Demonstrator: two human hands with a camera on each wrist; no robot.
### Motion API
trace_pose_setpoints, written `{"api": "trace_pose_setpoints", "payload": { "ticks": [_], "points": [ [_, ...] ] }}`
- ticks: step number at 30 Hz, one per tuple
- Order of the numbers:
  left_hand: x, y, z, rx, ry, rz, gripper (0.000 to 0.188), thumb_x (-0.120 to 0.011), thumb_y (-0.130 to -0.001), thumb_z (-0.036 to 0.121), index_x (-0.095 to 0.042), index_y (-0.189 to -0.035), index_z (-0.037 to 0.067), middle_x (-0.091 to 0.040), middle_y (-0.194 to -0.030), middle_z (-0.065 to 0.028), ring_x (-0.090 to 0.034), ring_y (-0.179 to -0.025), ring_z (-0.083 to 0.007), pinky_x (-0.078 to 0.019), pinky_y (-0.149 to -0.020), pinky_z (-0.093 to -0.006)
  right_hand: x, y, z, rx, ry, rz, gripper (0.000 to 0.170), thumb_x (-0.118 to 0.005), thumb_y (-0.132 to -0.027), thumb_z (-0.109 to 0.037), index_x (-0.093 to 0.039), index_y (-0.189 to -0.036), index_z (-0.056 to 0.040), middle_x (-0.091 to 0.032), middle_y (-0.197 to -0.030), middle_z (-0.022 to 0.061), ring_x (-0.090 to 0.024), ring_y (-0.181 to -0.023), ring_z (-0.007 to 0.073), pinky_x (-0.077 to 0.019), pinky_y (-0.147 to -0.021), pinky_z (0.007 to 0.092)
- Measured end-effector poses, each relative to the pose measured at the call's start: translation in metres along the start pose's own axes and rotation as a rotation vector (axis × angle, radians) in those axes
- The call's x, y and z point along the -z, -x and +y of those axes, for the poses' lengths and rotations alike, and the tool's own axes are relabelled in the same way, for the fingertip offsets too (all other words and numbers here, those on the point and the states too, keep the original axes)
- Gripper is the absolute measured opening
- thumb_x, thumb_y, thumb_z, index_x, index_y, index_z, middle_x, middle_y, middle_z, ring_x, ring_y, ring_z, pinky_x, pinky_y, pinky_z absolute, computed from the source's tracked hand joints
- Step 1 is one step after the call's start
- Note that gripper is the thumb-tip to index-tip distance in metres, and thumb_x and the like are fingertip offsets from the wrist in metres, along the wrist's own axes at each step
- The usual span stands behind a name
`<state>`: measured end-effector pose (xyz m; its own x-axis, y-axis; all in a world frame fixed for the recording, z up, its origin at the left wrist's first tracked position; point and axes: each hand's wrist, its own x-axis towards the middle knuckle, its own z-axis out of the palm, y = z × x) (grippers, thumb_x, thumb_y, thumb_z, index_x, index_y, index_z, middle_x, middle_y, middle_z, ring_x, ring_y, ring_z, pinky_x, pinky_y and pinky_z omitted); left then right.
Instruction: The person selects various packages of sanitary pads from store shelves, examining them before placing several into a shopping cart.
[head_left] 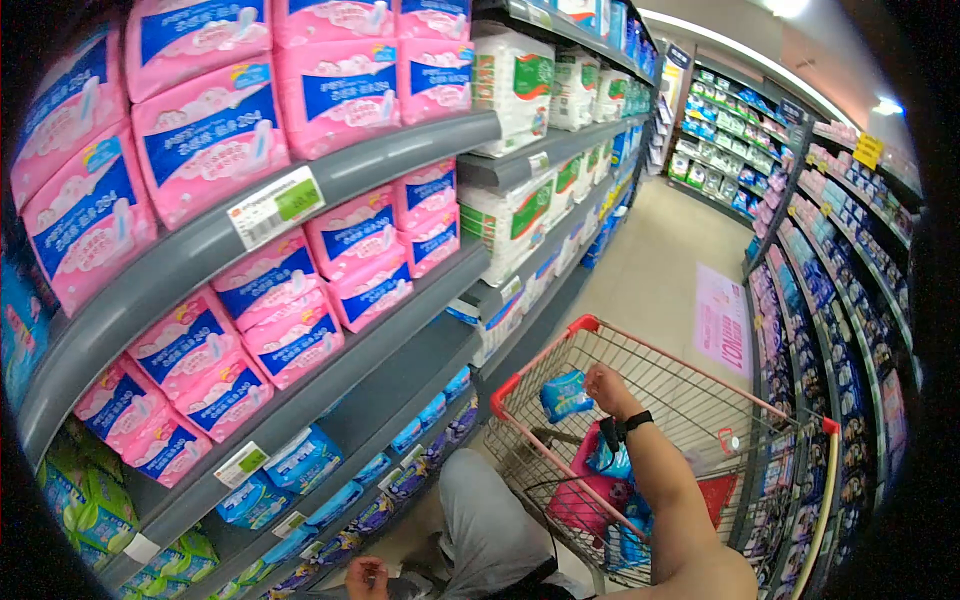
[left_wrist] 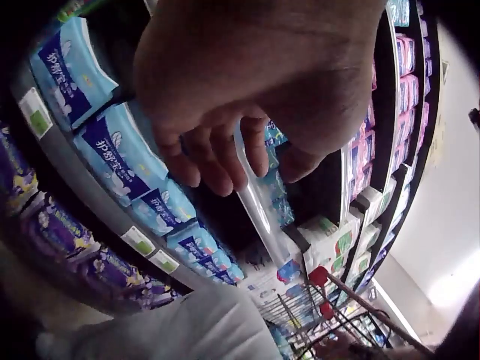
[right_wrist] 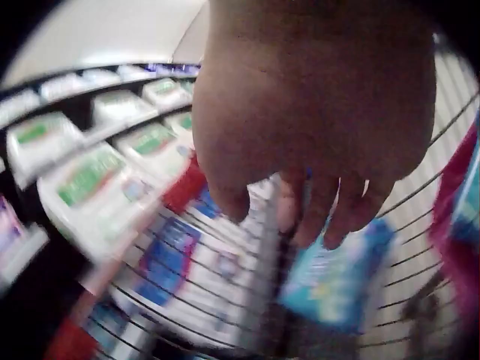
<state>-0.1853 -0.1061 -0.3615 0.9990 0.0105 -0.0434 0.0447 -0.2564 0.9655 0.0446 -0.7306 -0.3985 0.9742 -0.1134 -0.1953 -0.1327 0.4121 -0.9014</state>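
Observation:
Over the far left end of a wire shopping cart (head_left: 650, 372), my right hand (head_left: 612, 390) has its fingers pointing down, loosely bent. A blue soft pack (head_left: 567, 396) is right by the fingertips, tilted. The right wrist view shows that pack (right_wrist: 341, 277) beyond the fingers, partly overlapped by them, with nothing between thumb and fingers. Low beside my leg, my left hand (head_left: 367, 577) hangs loosely curled and holds nothing. In the left wrist view its relaxed fingers (left_wrist: 217, 161) overlap the shelves behind.
Pink and blue packs (head_left: 580, 490) lie in the cart. On the left, shelves hold pink packs (head_left: 210, 130), white packs (head_left: 510, 85) and lower blue packs (head_left: 305, 458). Another stocked shelf (head_left: 835, 280) runs along the right. The aisle floor (head_left: 640, 270) has a pink floor sign (head_left: 722, 318).

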Motion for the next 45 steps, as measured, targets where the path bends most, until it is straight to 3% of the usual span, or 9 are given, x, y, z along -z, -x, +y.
{"api": "trace_pose_setpoints", "payload": {
  "ticks": [4,10,14,18,22,27,36,39,45],
  "points": [
    [-0.006,-0.003,-0.028,-0.032,-0.096,-0.007,0.019,-0.061,-0.099,0.019,-0.058,-0.113,0.007,-0.060,-0.098,-0.0045,-0.057,-0.089,-0.0148,-0.0465,-0.079,-0.0303,0.033,0.088,0.048,-0.618,1.820,0.136,0.076,-0.075,-0.073,-0.058,-0.059,-0.132,-0.0131,-0.052,-0.139,0.0167,-0.051,-0.127,0.0334,-0.0423,-0.106,0.0466],
    [-0.014,-0.005,-0.032,-0.072,-0.042,-0.046,0.019,-0.062,-0.098,0.019,-0.059,-0.112,0.006,-0.061,-0.093,-0.0060,-0.059,-0.085,-0.0163,-0.0479,-0.075,-0.0301,0.008,0.132,0.064,-0.760,2.111,-0.011,0.116,-0.084,-0.054,-0.066,-0.028,-0.152,-0.0389,-0.008,-0.164,0.0112,-0.013,-0.146,0.0478,-0.0227,-0.101,0.0793],
    [-0.020,-0.005,-0.015,-0.129,-0.098,-0.043,0.017,-0.063,-0.097,0.019,-0.060,-0.107,0.005,-0.060,-0.083,-0.0052,-0.059,-0.076,-0.0155,-0.0478,-0.068,-0.0291,0.040,0.134,0.093,-0.695,2.297,-0.038,0.119,-0.089,-0.051,-0.056,-0.027,-0.152,-0.0413,-0.012,-0.162,0.0193,-0.021,-0.143,0.0504,-0.0247,-0.107,0.0717],
    [-0.013,0.001,0.007,-0.127,-0.080,0.079,0.015,-0.063,-0.097,0.019,-0.061,-0.103,0.005,-0.060,-0.078,-0.0044,-0.057,-0.071,-0.0140,-0.0462,-0.065,-0.0280,0.002,0.142,0.046,-0.728,1.876,0.110,0.097,-0.086,-0.063,-0.037,-0.039,-0.147,-0.0271,-0.029,-0.156,0.0203,-0.039,-0.136,0.0434,-0.0362,-0.105,0.0625],
    [-0.006,0.012,0.002,-0.071,0.029,0.050,0.015,-0.063,-0.097,0.019,-0.062,-0.103,0.005,-0.059,-0.078,-0.0044,-0.056,-0.069,-0.0127,-0.0457,-0.063,-0.0277,0.109,0.104,0.043,-0.654,0.438,-0.175,0.078,-0.070,-0.079,-0.040,-0.043,-0.144,-0.0078,-0.060,-0.129,0.0182,-0.056,-0.122,0.0320,-0.0458,-0.103,0.0444],
    [-0.003,0.020,-0.042,-0.075,0.050,0.031,0.016,-0.062,-0.098,0.020,-0.060,-0.106,0.005,-0.058,-0.081,-0.0020,-0.054,-0.068,-0.0114,-0.0449,-0.062,-0.0273,-0.081,0.142,-0.105,-0.215,-0.504,-0.402,0.073,-0.067,-0.083,-0.029,-0.039,-0.145,-0.0035,-0.056,-0.136,0.0170,-0.058,-0.118,0.0347,-0.0441,-0.106,0.0488],
    [-0.002,0.022,0.082,0.039,0.850,-0.110,0.047,-0.065,-0.094,0.016,-0.037,-0.131,0.006,-0.052,-0.118,-0.0088,-0.054,-0.107,-0.0189,-0.0470,-0.087,-0.0335,-0.325,0.140,-0.004,-0.377,0.109,-1.152,0.085,-0.076,-0.081,-0.032,-0.031,-0.149,-0.0033,-0.050,-0.140,0.0185,-0.051,-0.126,0.0342,-0.0405,-0.107,0.0484],
    [-0.008,0.005,0.025,0.248,1.030,-0.002,0.086,-0.073,-0.088,0.017,-0.016,-0.151,0.005,-0.048,-0.138,-0.0157,-0.054,-0.122,-0.0262,-0.0480,-0.098,-0.0396,-0.393,0.154,0.028,0.217,0.578,-1.312,0.084,-0.073,-0.087,-0.038,-0.028,-0.148,-0.0024,-0.051,-0.135,0.0189,-0.053,-0.123,0.0312,-0.0454,-0.101,0.0452],
    [0.007,0.020,0.048,0.015,0.426,0.495,0.089,-0.076,-0.085,0.011,-0.014,-0.149,0.004,-0.044,-0.135,-0.0184,-0.051,-0.121,-0.0253,-0.0459,-0.100,-0.0403,-0.395,0.129,0.062,0.050,0.873,-1.431,0.091,-0.073,-0.090,-0.033,-0.012,-0.152,-0.0030,-0.039,-0.142,0.0213,-0.049,-0.125,0.0268,-0.0486,-0.097,0.0385]
  ]
}}
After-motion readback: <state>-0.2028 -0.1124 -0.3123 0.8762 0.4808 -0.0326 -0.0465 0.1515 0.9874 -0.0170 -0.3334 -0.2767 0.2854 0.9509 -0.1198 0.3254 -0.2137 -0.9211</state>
